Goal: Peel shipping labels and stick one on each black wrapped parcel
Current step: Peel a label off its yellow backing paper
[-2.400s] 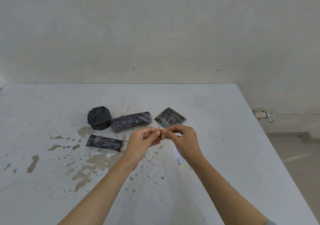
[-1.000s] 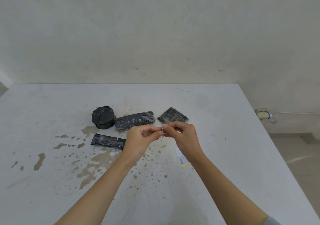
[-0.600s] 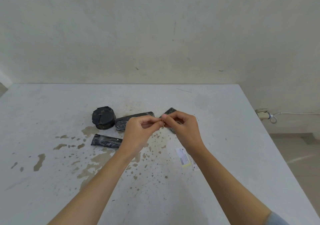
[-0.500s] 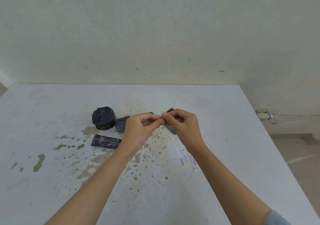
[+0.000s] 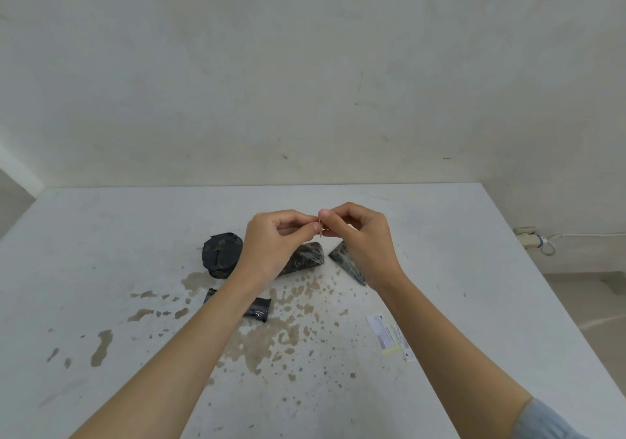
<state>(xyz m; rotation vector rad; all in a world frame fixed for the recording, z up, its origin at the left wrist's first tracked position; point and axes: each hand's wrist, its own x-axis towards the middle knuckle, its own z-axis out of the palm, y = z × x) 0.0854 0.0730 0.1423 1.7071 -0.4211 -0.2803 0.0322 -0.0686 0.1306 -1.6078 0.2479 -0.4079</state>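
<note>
Both hands are up in front of you, fingertips meeting: your left hand [image 5: 274, 245] and right hand [image 5: 362, 238] each pinch the little label [image 5: 320, 230], which shows only as a thin tan sliver, edge on. This looks like the peel itself, so work a nail in at one corner, hold the backing with one thumb and draw the sticker off slowly at a shallow angle. If it curls back on itself it will stick to your fingers. Touch only the margin of the glue side. Whether the two layers have parted yet, I can't tell from here. Down by your right forearm, the spare labels [image 5: 382, 334] lie flat on the table [image 5: 491, 303], well clear of your fingers. Under your left forearm sits the small bar parcel [image 5: 259, 308], partly covered. Further out, directly below your hands, the long parcel [image 5: 305, 257] pokes out beneath your left palm and the flat parcel [image 5: 349, 264] beneath your right wrist. The round parcel [image 5: 222, 255] stands just to the left of your left hand. No label shows on any exposed black wrap, and the long parcel looks like the shortest drop for this one.
</note>
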